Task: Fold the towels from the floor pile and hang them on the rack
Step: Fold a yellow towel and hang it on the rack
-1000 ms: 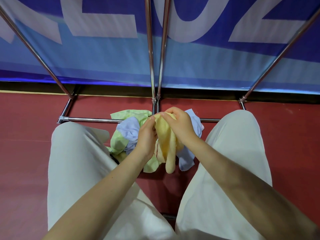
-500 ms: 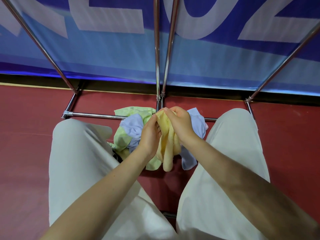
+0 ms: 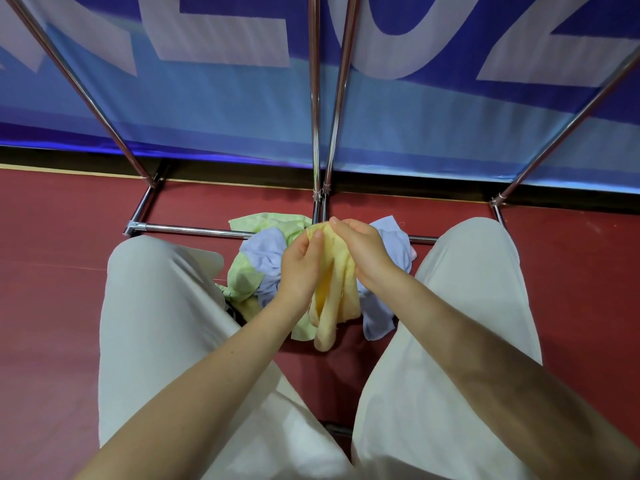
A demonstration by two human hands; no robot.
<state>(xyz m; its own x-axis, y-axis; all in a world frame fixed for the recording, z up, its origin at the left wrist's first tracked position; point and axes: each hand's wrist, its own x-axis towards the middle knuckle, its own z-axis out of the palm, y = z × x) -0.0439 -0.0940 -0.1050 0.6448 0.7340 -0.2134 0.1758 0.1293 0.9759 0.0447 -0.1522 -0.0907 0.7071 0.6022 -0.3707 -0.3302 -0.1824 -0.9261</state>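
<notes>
A yellow towel (image 3: 337,292) hangs bunched between both hands, above the floor pile. My left hand (image 3: 298,268) pinches its upper edge from the left. My right hand (image 3: 363,247) grips the same top edge from the right, thumb and fingers closed on the cloth. Under them lies the pile: a light green towel (image 3: 242,275) and lavender towels (image 3: 265,254). The chrome rack (image 3: 317,98) rises just behind the pile, with its bottom bar (image 3: 187,230) on the floor.
My knees in pale trousers (image 3: 156,306) flank the pile on both sides. The floor (image 3: 52,237) is red. A blue banner (image 3: 207,116) stands behind the rack's slanted poles (image 3: 79,84).
Both hands have shifted slightly along the yellow towel's top edge and lifted it a little; the towel hangs longer below them. The pile has not moved.
</notes>
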